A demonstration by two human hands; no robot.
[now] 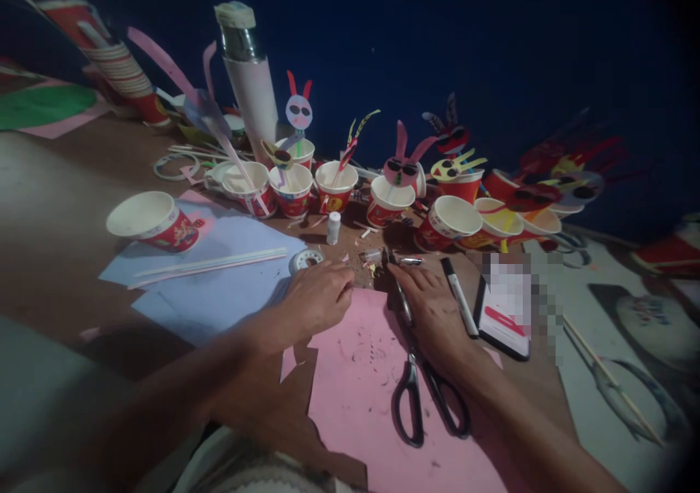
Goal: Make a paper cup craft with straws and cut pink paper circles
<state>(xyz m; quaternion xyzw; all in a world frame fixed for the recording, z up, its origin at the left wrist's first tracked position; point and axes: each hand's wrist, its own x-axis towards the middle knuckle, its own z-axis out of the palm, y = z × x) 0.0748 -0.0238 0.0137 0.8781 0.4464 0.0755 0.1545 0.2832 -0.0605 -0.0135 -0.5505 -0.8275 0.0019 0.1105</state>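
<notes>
Nearest, at the lower centre of the frame, a pink sheet [355, 398] is spread across the brown tabletop [262, 398], dotted with dark specks; across its right part the black-handled scissors [411, 365] are laid, rings toward the bottom edge; the sheet is best smoothed flat and brushed clean, so that no speck is pressed into it; at mid-frame, the right hand [434, 307] is set along the blades, fingers stretched forward, and whether anything is gripped cannot be told; should the scissors be lifted, they are best taken by the rings, fingers clear of the edges; above the sheet's upper left corner, the left hand [320, 300] is loosely curled, fingers together, and whether anything is enclosed cannot be told; by it a white tape roll [299, 261] is seen, within easy reach; right of centre, a marker [459, 296] is laid beside a phone [506, 332], and both are best left clear of the elbow's sweep; left of centre, pale straws [208, 265] are laid on blue sheets [235, 234]; farther up, a small white bottle [333, 228] is stood before paper cups [451, 219], several topped by long-eared paper faces; beyond, at upper left, a tall flask [251, 92] is seen.
</notes>
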